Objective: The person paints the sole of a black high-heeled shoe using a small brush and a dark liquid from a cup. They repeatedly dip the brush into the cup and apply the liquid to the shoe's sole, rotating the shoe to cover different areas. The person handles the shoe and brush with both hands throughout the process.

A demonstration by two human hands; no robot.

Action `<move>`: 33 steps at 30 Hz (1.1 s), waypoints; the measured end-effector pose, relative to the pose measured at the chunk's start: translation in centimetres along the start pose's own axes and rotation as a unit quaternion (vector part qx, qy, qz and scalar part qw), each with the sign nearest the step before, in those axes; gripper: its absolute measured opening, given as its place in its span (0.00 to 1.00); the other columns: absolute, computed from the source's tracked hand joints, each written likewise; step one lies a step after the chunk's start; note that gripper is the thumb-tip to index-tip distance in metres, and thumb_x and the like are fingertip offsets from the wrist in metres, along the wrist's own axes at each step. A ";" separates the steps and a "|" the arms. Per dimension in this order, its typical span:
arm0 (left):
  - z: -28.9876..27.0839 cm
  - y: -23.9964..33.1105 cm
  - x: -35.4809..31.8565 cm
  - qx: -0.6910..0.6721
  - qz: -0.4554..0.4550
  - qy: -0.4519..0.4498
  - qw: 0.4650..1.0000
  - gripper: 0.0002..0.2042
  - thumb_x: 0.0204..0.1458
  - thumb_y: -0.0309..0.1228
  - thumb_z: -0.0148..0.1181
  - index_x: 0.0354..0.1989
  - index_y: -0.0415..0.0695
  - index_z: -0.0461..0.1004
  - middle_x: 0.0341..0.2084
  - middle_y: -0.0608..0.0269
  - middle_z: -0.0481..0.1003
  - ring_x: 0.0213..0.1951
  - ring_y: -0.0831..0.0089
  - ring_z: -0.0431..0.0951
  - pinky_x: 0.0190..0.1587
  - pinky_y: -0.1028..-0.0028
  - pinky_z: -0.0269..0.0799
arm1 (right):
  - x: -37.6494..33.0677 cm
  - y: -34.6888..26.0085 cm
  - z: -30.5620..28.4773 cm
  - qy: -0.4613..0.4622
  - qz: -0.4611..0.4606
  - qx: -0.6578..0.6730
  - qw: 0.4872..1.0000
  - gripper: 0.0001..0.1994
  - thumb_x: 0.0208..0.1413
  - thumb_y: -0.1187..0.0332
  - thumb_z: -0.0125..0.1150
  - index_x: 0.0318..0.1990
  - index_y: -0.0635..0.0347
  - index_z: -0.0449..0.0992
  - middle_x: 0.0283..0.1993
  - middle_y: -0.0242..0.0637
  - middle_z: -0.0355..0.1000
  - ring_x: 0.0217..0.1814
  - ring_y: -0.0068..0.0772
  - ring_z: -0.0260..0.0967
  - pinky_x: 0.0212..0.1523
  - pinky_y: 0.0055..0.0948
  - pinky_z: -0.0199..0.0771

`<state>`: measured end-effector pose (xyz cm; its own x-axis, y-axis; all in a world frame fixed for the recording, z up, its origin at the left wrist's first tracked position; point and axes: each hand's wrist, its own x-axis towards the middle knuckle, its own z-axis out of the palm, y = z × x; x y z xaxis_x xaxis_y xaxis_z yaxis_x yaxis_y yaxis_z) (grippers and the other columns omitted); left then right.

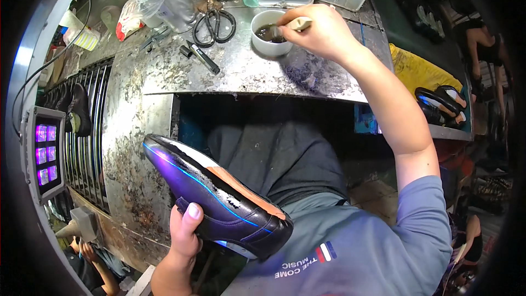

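My left hand [185,229] grips a black leather shoe [205,197] over my lap, its toe pointing up and left. A bright blue line runs along the shoe's side, and its underside shows black, white and tan patches. At the far side of the bench, my right hand [323,32] pinches a brush with a pale handle [300,23]. The brush end dips into a white bowl [272,49] of dark liquid; its bristles are hard to make out.
On the metal bench [164,71] lie black-handled scissors [215,27] and a marker [204,57]. A clear jar with a green lid [164,5] stands behind them. A lamp with purple lights [46,153] is at left. Other shoes [438,104] rest at right; people are nearby.
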<state>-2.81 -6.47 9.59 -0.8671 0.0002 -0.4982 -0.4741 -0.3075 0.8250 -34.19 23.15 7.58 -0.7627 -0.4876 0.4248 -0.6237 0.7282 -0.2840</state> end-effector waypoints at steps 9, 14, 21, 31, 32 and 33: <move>1.3 1.1 0.0 0.015 -0.003 -0.007 1.000 0.33 0.58 0.47 0.61 0.61 0.29 0.67 0.51 0.48 0.78 0.52 0.61 0.80 0.58 0.63 0.75 | -2.8 -6.9 -4.4 -0.007 -0.141 0.386 0.912 0.09 0.53 0.71 0.72 0.41 0.64 0.84 0.39 0.39 0.83 0.39 0.31 0.82 0.41 0.27 0.81; 1.0 1.4 0.0 0.064 -0.031 -0.037 0.997 0.39 0.58 0.53 0.59 0.65 0.30 0.61 0.55 0.43 0.74 0.54 0.55 0.79 0.59 0.57 0.76 | -5.4 -12.8 -3.3 0.005 -0.237 0.458 0.857 0.07 0.48 0.71 0.75 0.35 0.59 0.84 0.29 0.37 0.80 0.28 0.36 0.80 0.29 0.30 0.81; 1.8 2.3 0.2 0.089 -0.044 -0.030 0.995 0.39 0.58 0.53 0.57 0.65 0.29 0.61 0.56 0.41 0.74 0.57 0.55 0.78 0.62 0.59 0.73 | -5.7 -13.7 -4.0 -0.069 -0.231 0.436 0.867 0.08 0.46 0.71 0.74 0.35 0.58 0.83 0.28 0.35 0.77 0.26 0.37 0.78 0.26 0.31 0.79; 0.3 1.2 0.3 0.076 -0.014 0.016 0.997 0.31 0.61 0.48 0.60 0.61 0.32 0.68 0.51 0.50 0.77 0.52 0.63 0.79 0.58 0.64 0.73 | -6.3 -13.7 -5.1 -0.170 -0.269 0.450 0.834 0.06 0.49 0.71 0.72 0.33 0.59 0.81 0.28 0.34 0.76 0.25 0.39 0.75 0.24 0.33 0.75; 0.3 1.1 0.3 0.063 -0.002 0.023 0.998 0.29 0.61 0.46 0.61 0.59 0.32 0.70 0.49 0.53 0.79 0.50 0.65 0.80 0.56 0.65 0.74 | -6.3 -13.6 -5.2 -0.176 -0.274 0.446 0.834 0.05 0.49 0.71 0.72 0.32 0.59 0.81 0.28 0.34 0.75 0.26 0.39 0.75 0.24 0.33 0.74; 0.2 1.0 0.4 0.061 0.001 0.017 0.998 0.29 0.61 0.47 0.61 0.59 0.32 0.70 0.50 0.52 0.78 0.50 0.65 0.80 0.57 0.65 0.74 | -6.4 -13.6 -5.2 -0.177 -0.279 0.442 0.834 0.05 0.49 0.71 0.72 0.32 0.58 0.81 0.27 0.33 0.75 0.25 0.39 0.74 0.24 0.33 0.74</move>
<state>-3.68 -6.56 10.28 -0.8628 -0.0335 -0.5045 -0.4902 -0.1891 0.8509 -19.95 18.81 13.19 -0.2167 -0.8574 0.4668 -0.6608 -0.2231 -0.7166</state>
